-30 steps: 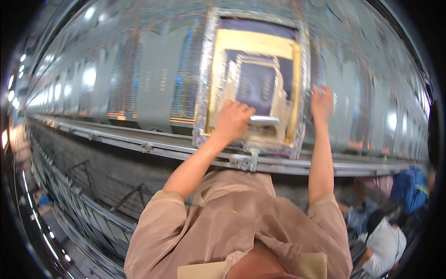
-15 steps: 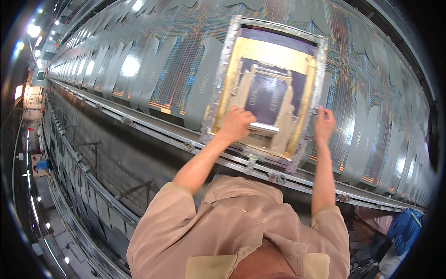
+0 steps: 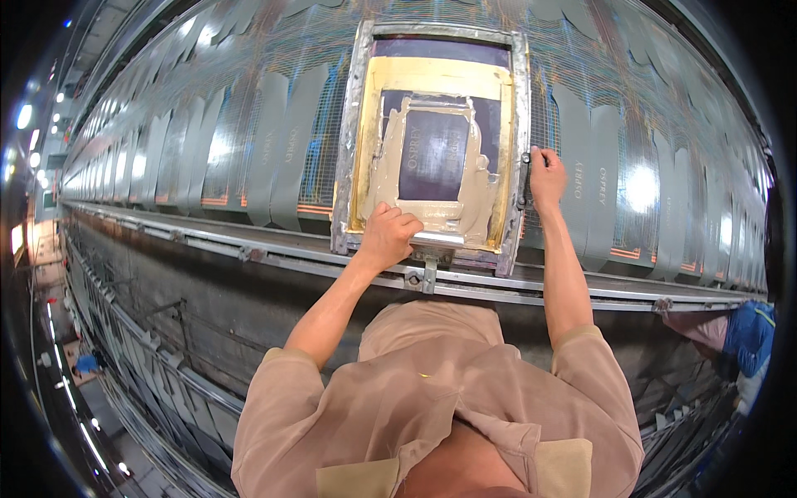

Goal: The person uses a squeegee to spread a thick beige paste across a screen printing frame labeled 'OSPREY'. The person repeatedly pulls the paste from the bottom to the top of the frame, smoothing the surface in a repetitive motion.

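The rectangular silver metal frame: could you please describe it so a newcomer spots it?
Find the long table patterned with coloured lines. At its near edge lies the rectangular silver metal frame, the person's left hand over its near end and right hand at its right side. Unlike the flat grey sheets beside it, its rim encloses a yellow border and tan paste.

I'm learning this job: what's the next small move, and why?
Perhaps lift the pale bar with the left hand: the bar sits close to the near side of the frame, leaving little room to pull nearer, and beige paste lies beyond it.
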A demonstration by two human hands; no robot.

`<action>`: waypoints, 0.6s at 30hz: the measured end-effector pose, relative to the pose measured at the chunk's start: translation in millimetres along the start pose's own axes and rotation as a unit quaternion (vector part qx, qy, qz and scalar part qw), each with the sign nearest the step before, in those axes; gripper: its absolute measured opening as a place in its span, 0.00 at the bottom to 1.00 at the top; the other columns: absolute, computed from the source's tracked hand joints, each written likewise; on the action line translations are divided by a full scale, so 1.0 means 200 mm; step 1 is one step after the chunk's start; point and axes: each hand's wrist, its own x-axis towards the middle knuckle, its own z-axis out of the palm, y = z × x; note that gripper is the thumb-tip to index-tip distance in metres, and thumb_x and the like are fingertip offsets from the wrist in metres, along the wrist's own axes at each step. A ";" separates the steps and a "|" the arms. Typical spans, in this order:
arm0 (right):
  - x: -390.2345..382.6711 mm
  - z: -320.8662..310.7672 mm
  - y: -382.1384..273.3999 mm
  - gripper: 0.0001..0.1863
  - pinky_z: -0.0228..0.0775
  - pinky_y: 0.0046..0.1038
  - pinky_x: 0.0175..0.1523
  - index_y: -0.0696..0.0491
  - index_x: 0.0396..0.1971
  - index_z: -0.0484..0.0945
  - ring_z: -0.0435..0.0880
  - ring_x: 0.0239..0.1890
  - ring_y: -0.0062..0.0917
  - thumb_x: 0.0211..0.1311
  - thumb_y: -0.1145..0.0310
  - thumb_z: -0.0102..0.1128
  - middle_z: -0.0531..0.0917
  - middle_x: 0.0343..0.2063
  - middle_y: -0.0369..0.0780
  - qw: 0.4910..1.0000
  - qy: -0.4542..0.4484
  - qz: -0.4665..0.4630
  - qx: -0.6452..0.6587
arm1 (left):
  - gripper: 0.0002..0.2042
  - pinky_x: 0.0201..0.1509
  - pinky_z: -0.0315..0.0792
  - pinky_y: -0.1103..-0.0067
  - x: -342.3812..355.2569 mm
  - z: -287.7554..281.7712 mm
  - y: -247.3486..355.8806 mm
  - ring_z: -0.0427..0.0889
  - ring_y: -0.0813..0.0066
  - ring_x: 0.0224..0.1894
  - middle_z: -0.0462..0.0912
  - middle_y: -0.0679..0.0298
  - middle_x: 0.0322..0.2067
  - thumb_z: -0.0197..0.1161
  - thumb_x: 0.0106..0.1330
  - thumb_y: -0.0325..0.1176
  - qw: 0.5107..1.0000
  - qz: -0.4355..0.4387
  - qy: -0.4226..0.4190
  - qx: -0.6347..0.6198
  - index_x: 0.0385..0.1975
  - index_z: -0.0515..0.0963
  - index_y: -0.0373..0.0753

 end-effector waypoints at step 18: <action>0.40 0.52 -0.74 0.14 0.78 0.41 0.46 0.53 0.32 0.85 0.87 0.37 0.44 0.53 0.58 0.71 0.87 0.30 0.48 0.815 -0.394 -0.301 -0.301 | 0.11 0.42 0.68 0.67 1.10 -0.03 -0.75 0.84 0.62 0.30 0.85 0.64 0.23 0.79 0.47 0.40 0.998 -0.044 -0.051 -0.016 0.27 0.86 0.47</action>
